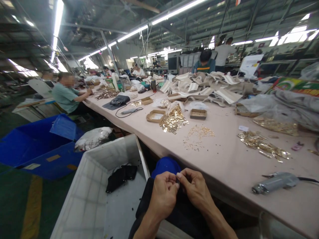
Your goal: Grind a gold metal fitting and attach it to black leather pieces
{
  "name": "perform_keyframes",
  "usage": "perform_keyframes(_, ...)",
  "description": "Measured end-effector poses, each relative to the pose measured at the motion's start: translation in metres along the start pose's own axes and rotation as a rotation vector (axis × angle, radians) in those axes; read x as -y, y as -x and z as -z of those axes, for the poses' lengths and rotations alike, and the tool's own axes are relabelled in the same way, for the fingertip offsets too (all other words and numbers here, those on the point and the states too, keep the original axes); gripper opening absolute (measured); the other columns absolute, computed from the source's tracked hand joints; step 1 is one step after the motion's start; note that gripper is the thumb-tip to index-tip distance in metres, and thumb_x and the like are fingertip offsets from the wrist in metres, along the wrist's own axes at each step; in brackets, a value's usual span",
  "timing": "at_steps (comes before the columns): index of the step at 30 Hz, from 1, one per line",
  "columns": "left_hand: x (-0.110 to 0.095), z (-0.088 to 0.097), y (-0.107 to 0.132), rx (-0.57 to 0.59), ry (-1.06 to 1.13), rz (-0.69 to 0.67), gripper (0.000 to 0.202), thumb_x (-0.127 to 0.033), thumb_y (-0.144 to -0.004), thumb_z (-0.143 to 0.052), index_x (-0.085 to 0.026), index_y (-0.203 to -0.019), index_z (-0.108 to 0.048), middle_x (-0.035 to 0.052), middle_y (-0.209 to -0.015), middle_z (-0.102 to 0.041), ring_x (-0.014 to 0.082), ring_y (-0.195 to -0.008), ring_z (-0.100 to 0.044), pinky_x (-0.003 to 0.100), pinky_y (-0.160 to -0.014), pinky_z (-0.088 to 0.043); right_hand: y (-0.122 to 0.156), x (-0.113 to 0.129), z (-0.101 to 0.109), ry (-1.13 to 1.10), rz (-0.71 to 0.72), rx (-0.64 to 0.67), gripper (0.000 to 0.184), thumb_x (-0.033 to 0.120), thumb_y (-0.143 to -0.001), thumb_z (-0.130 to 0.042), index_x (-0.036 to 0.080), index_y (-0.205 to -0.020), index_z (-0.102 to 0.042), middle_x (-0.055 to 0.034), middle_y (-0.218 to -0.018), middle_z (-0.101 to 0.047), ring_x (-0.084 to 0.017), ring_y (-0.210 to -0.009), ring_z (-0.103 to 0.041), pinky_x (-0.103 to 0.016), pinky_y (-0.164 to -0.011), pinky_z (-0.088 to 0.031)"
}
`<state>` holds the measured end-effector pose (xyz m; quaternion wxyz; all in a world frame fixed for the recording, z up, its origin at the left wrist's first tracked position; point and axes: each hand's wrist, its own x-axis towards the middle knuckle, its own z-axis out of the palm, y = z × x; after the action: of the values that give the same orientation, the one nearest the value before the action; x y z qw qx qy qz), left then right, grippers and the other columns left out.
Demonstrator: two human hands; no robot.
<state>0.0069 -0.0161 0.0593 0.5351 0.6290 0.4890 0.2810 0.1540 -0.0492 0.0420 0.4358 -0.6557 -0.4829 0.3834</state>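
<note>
My left hand (163, 196) is closed in a pinch over my lap, its thumb and fingertips meeting those of my right hand (195, 188). My right hand is pinched too. A small dark bit shows between the fingertips; it is too small to name. Below the hands lies dark cloth, and a rounded blue thing (165, 165) shows just beyond them at the table edge. Nearest on the table (224, 159) are scattered small gold-coloured pieces (199, 132) and a pile of flat gold metal pieces (173, 120).
On my left stands a white bin (99, 159) with black pieces (122, 177) inside, beside a blue bin (37, 142). A grey corded power screwdriver (276, 182) lies at the right. Pale bag parts (206, 86) are heaped farther back. A co-worker (67, 94) sits at the left.
</note>
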Motion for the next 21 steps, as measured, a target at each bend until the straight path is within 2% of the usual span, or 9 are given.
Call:
perform_keyframes(2,0.003,-0.003,0.003,-0.054,0.004,-0.029,0.028,-0.022,-0.086,-0.062,-0.012,-0.111,-0.070,0.0064,-0.085,-0.071,0.0141,-0.062,-0.061,0.025,-0.056,-0.042,0.001,0.000,-0.003,-0.062,-0.013,-0.022,0.047,0.057,-0.094,-0.057,0.017,-0.071,-0.063,0.0002,-0.059,-0.055,-0.012,-0.055,-0.045,-0.028,-0.056,-0.032)
perform_keyframes(4,0.004,-0.006,0.006,-0.094,-0.031,-0.054,0.031,-0.027,-0.091,-0.059,-0.014,-0.117,-0.070,0.0081,-0.087,-0.074,0.0181,-0.068,-0.066,0.028,-0.062,-0.047,0.002,-0.002,-0.005,-0.124,-0.046,-0.032,0.049,0.060,-0.093,-0.058,0.017,-0.072,-0.064,0.0002,-0.057,-0.055,-0.013,-0.054,-0.047,-0.028,-0.055,-0.034)
perform_keyframes(7,0.001,-0.008,0.010,-0.079,-0.092,-0.082,0.025,-0.028,-0.095,-0.055,-0.015,-0.107,-0.073,0.0080,-0.080,-0.075,0.0216,-0.071,-0.069,0.031,-0.069,-0.050,0.003,-0.005,-0.007,-0.175,-0.065,-0.050,0.049,0.062,-0.092,-0.060,0.017,-0.074,-0.065,0.0000,-0.058,-0.057,-0.013,-0.055,-0.049,-0.028,-0.057,-0.037)
perform_keyframes(10,0.000,-0.010,0.012,-0.094,-0.093,-0.084,0.023,-0.026,-0.094,-0.053,-0.016,-0.101,-0.072,0.0103,-0.086,-0.077,0.0232,-0.077,-0.072,0.032,-0.072,-0.051,0.003,-0.006,-0.008,-0.205,-0.053,-0.040,0.049,0.063,-0.092,-0.061,0.017,-0.076,-0.065,-0.0002,-0.062,-0.057,-0.014,-0.058,-0.049,-0.028,-0.058,-0.037)
perform_keyframes(12,0.004,-0.011,0.012,-0.092,-0.065,-0.060,0.021,-0.026,-0.093,-0.053,-0.016,-0.098,-0.071,0.0112,-0.087,-0.077,0.0240,-0.077,-0.072,0.032,-0.071,-0.051,0.003,-0.005,-0.007,-0.146,-0.031,-0.008,0.049,0.062,-0.093,-0.061,0.016,-0.076,-0.066,-0.0010,-0.066,-0.059,-0.014,-0.061,-0.049,-0.029,-0.059,-0.036)
perform_keyframes(14,0.009,-0.013,0.013,-0.087,-0.045,-0.035,0.023,-0.029,-0.092,-0.055,-0.016,-0.101,-0.070,0.0085,-0.078,-0.074,0.0231,-0.070,-0.070,0.030,-0.065,-0.048,0.003,-0.002,-0.007,-0.052,0.008,-0.008,0.050,0.061,-0.095,-0.058,0.016,-0.075,-0.068,-0.0014,-0.068,-0.060,-0.013,-0.063,-0.048,-0.029,-0.060,-0.034)
perform_keyframes(17,0.019,-0.018,0.013,-0.095,0.012,-0.042,0.029,-0.038,-0.093,-0.056,-0.018,-0.107,-0.072,0.0059,-0.074,-0.073,0.0215,-0.066,-0.067,0.029,-0.063,-0.047,0.003,0.001,-0.010,0.005,0.038,-0.081,0.051,0.059,-0.097,-0.055,0.016,-0.071,-0.066,-0.0014,-0.067,-0.059,-0.013,-0.064,-0.047,-0.029,-0.062,-0.035)
perform_keyframes(21,0.033,-0.024,0.012,-0.113,0.087,-0.084,0.038,-0.048,-0.096,-0.052,-0.020,-0.094,-0.077,0.0077,-0.084,-0.077,0.0218,-0.076,-0.070,0.028,-0.073,-0.052,0.004,-0.006,-0.017,0.009,0.022,-0.146,0.052,0.061,-0.095,-0.055,0.018,-0.068,-0.064,-0.0031,-0.067,-0.061,-0.016,-0.068,-0.053,-0.029,-0.067,-0.040)
